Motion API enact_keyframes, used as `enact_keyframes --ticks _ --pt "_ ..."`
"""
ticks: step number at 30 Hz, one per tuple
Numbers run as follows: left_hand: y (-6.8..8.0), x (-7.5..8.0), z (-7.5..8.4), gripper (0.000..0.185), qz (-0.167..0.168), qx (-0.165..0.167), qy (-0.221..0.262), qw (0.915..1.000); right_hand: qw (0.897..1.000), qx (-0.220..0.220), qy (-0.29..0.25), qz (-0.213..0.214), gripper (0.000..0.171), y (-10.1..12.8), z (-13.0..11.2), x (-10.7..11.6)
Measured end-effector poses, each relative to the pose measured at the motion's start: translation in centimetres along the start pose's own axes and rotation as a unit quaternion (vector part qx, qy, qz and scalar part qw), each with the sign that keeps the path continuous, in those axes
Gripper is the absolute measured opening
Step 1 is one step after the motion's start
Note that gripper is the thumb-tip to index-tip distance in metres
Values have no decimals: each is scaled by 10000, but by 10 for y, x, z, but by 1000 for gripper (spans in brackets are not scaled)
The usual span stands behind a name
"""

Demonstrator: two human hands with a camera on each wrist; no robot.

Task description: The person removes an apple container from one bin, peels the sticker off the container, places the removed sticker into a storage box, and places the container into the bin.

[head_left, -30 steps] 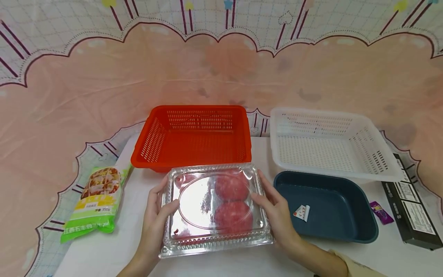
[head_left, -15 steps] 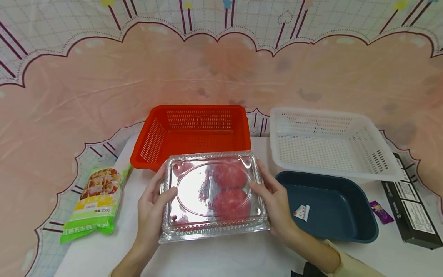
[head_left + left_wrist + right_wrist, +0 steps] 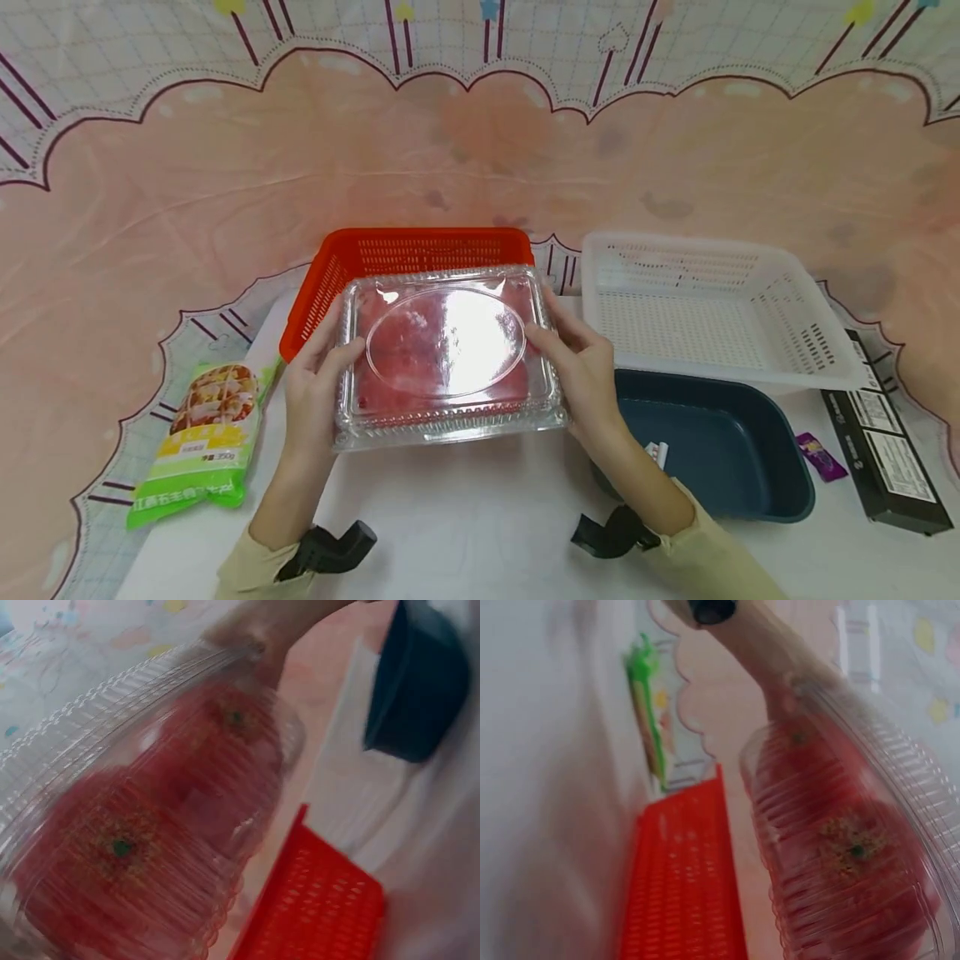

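Note:
A clear plastic clamshell box (image 3: 447, 357) with red tomatoes inside is lifted off the table, above the front part of the red basket (image 3: 352, 262). My left hand (image 3: 315, 392) grips its left side and my right hand (image 3: 577, 371) grips its right side. From below, the left wrist view shows the tomatoes through the ribbed box (image 3: 142, 832), with the red basket (image 3: 315, 907) underneath. In the right wrist view the same box (image 3: 847, 855) hangs over the red basket (image 3: 682, 892).
A white basket (image 3: 712, 308) stands at the back right, a dark blue tray (image 3: 720, 454) with a small packet in front of it. A green food bag (image 3: 202, 442) lies at the left. A black box (image 3: 877, 450) and a purple sachet (image 3: 821, 457) lie at the right edge.
Both hands have lifted the clamshell box from the table and carried it away from me, over the red basket.

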State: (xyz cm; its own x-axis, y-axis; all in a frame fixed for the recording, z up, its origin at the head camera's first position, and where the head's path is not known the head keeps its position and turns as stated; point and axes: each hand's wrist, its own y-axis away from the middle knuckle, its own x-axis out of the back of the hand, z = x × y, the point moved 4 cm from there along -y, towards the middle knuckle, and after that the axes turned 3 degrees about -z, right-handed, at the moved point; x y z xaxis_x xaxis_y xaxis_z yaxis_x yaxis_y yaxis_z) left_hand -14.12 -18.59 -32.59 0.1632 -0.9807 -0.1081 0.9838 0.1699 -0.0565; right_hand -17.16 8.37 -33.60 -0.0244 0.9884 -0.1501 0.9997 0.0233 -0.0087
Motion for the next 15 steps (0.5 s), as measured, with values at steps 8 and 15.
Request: enact_keyframes --ticks 8,15 --pt "-50 7 11 51 99 135 -31 9999 9986 -203 228 438 45 -41 -5 -14" --pt "-96 15 15 54 77 41 -51 9999 9979 -179 -165 598 44 -81 -2 -32"
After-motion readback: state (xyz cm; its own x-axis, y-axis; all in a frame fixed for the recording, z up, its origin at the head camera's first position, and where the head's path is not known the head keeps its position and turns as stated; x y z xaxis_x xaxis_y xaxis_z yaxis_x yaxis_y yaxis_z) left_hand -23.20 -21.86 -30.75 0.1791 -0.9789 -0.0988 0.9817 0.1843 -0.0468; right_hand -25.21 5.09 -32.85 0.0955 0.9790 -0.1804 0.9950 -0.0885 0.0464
